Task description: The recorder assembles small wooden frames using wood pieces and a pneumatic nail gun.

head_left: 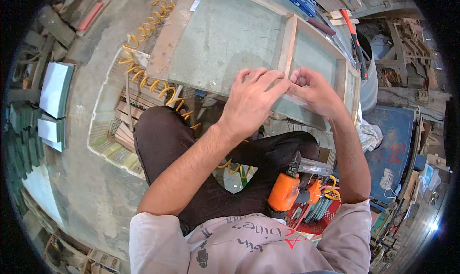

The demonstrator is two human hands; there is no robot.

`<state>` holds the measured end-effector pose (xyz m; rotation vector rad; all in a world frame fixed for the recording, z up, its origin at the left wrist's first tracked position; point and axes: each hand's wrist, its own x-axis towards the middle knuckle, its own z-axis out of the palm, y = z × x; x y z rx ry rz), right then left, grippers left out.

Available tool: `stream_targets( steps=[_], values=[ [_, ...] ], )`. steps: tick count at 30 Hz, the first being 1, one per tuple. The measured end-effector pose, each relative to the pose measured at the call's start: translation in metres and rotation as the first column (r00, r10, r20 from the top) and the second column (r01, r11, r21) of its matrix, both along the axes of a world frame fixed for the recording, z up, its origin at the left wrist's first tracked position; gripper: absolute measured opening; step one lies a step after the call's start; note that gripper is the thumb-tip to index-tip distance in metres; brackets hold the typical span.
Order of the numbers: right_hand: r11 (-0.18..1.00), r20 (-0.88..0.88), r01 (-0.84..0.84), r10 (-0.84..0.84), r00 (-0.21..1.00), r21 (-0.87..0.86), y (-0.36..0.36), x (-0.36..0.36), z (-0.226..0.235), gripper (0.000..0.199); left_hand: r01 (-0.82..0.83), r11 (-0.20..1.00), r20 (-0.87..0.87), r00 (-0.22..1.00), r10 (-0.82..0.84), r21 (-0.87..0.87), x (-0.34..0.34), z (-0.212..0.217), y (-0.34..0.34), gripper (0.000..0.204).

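Note:
A light wooden frame [288, 43] of narrow strips lies on the grey-green tabletop [225, 39] before me. Both my hands meet at the near end of its middle crosspiece. My left hand [256, 99] reaches over with bent fingers, its fingertips closed against the wood. From the other side my right hand [314, 92] pinches at the same joint, fingers curled. The exact contact is partly hidden by the fingers. An orange nail gun [283, 192] with a metal magazine rests at my right thigh, away from both hands.
A yellow coiled hose [143, 32] runs down beside the table to my legs. On the left stands a pale plastic crate [98, 116] with wooden strips. A red basket [328, 216] sits at my right side, near a blue panel [390, 149]. A red-and-black handled tool [352, 34] lies beyond the frame.

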<state>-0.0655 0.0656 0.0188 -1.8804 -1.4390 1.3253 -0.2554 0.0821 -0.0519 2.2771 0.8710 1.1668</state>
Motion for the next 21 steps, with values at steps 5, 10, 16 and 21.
stream_targets(
  steps=[5,10,16,21],
  values=[
    [1.000,-0.034,-0.009,0.009,0.999,-0.011,0.004,0.009,-0.004,0.024,0.147,0.986,-0.057,0.988,-0.143,0.076,-0.001,-0.004,0.013,0.040],
    [0.996,0.093,-0.076,0.079,0.993,-0.036,0.011,0.005,0.009,0.024,0.211,0.976,-0.135,0.970,-0.203,0.046,-0.004,0.001,0.020,0.047],
    [0.922,0.227,0.022,-0.118,0.967,0.386,-0.057,0.001,0.049,0.023,0.233,0.970,-0.191,0.958,-0.215,0.075,-0.007,-0.002,0.023,0.037],
    [0.957,0.434,-0.286,0.276,0.858,-0.042,-0.182,0.002,0.061,0.083,0.280,0.950,-0.225,0.943,-0.245,0.141,-0.006,0.000,0.028,0.023]
  ],
)
